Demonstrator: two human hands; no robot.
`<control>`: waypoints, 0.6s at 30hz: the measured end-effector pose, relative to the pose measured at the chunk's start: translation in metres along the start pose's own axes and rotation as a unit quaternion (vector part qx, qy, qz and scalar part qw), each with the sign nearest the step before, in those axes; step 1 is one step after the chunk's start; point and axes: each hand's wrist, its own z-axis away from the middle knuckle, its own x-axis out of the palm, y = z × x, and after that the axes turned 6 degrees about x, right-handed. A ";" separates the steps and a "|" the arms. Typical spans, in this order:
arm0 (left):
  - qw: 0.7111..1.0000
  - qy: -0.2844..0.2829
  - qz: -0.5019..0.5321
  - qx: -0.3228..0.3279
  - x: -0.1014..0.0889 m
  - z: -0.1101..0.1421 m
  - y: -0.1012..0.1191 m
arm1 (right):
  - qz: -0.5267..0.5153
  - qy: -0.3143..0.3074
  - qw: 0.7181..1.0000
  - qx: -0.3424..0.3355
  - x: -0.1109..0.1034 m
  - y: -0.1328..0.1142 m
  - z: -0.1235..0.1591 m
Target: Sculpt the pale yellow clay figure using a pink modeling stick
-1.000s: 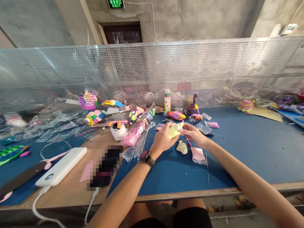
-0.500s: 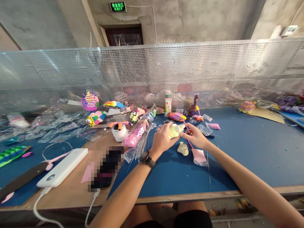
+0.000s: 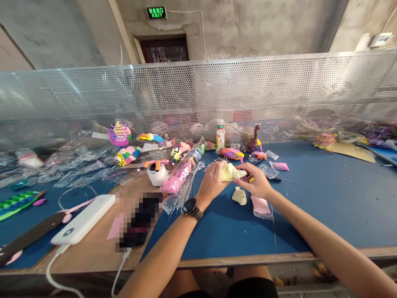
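Note:
A pale yellow lump of modelling clay (image 3: 230,171) is held above the blue table between both hands. My left hand (image 3: 213,179), with a black watch on the wrist, is closed round its left side. Thumb and fingers of my right hand (image 3: 254,179) pinch its right edge, where the clay is drawn out. A second pale yellow clay piece (image 3: 239,196) lies on the table just below. To its right is a clear packet of light pink clay (image 3: 261,207). A thin wire (image 3: 274,236) runs toward the front edge.
Clay figures, among them a round pink fish (image 3: 119,133) and a white-headed figure (image 3: 157,175), stand at the back left among plastic bags. Pink clay packs (image 3: 177,178) and a bundle of wires lie left of my hands. A bottle (image 3: 220,135), power bank (image 3: 83,218) and phone (image 3: 141,221) are also there.
My right fingers have shifted onto the clay's right edge, which now sticks out farther to the right. The left hand keeps its hold. The view has moved slightly.

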 end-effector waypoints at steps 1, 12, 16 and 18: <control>1.000 0.000 -0.002 0.002 0.000 0.000 0.000 | 0.005 -0.001 1.000 -0.006 0.000 0.000 0.000; 0.998 -0.028 -0.050 0.029 -0.005 -0.001 0.000 | 0.021 0.005 0.999 -0.026 -0.001 -0.001 0.003; 0.997 -0.016 -0.062 0.043 -0.008 -0.003 0.001 | -0.008 0.028 0.999 -0.022 -0.003 0.000 0.004; 0.998 -0.004 -0.048 0.046 -0.010 -0.003 0.002 | -0.068 0.037 0.997 -0.005 -0.004 0.003 0.003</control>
